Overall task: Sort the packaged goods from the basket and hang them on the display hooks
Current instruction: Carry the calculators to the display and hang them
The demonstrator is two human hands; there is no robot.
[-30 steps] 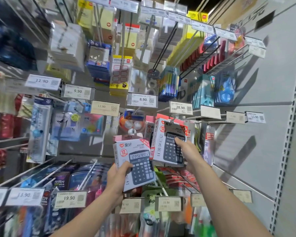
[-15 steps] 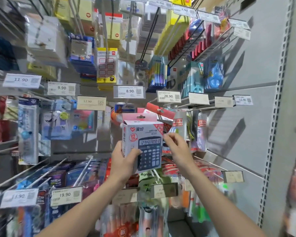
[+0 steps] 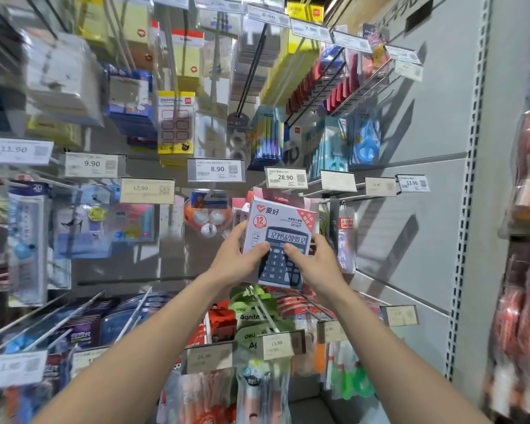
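— What is being handled?

— A calculator box (image 3: 277, 237). It is flat rectangular cardboard, pale grey with red badges. A dark blue calculator is printed on its glossy front, and a pink hang tab (image 3: 283, 199) rises from the top.

— Who has hold of it?

— Both hands. The left hand (image 3: 236, 255) grips the left edge, with the fingers curled behind and the thumb pressed on the front. The right hand (image 3: 315, 263) clasps the lower right side the same way, its thumb on the printed keys.

— And where is it?

— It is raised upright, leaning slightly, right under the 28.90 price tag (image 3: 286, 178). More pink-topped boxes (image 3: 242, 211) hang just behind it to the left. I cannot tell whether its tab is on a hook.

— What hangs around it?

— To the left, below the 8.90 price tag (image 3: 216, 169), is a clear blister pack of table-tennis balls (image 3: 208, 217), with white and orange ones inside. Higher up hangs a yellow-headed pack of label stickers (image 3: 175, 123). Off to the right are clear packs of blue-handled scissors (image 3: 363, 142). Below the box, thin metal hooks (image 3: 262, 307) jut out, carrying green carded packs (image 3: 251, 316).

— And the wall?

— It is a smooth grey panel (image 3: 410, 228), with a slotted upright (image 3: 468, 209) at its right.
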